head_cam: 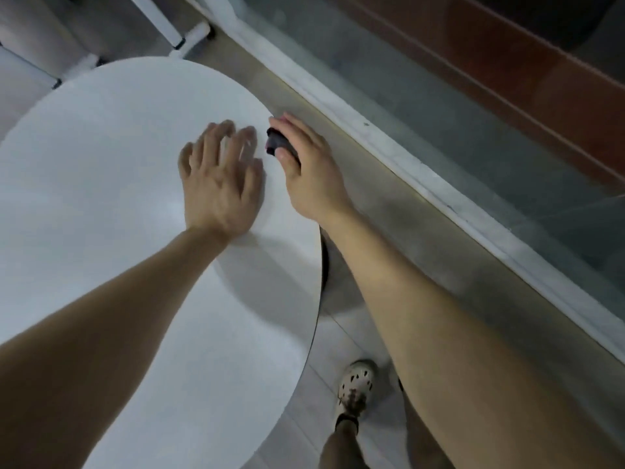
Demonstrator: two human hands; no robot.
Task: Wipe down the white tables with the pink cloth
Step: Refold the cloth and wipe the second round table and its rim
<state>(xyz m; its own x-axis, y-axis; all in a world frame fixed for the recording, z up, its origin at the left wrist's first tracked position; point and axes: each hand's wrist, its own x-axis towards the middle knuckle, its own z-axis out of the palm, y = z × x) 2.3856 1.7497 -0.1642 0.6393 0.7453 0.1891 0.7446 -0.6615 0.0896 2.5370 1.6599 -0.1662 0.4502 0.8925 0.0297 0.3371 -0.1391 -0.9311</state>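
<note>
A round white table (101,184) fills the left and middle of the head view. My left hand (221,177) lies over its right part with the fingers spread and straight, slightly blurred. My right hand (306,170) is at the table's right edge and grips a small bunched dark cloth (275,142). The cloth looks dark purple in this dim light, with a pinkish edge, and most of it is hidden inside the hand.
White chair legs (189,35) stand beyond the table's far edge. A white ledge (406,157) and a glass panel (490,123) run diagonally along the right. My foot in a pale clog (355,387) stands on the tiled floor beside the table.
</note>
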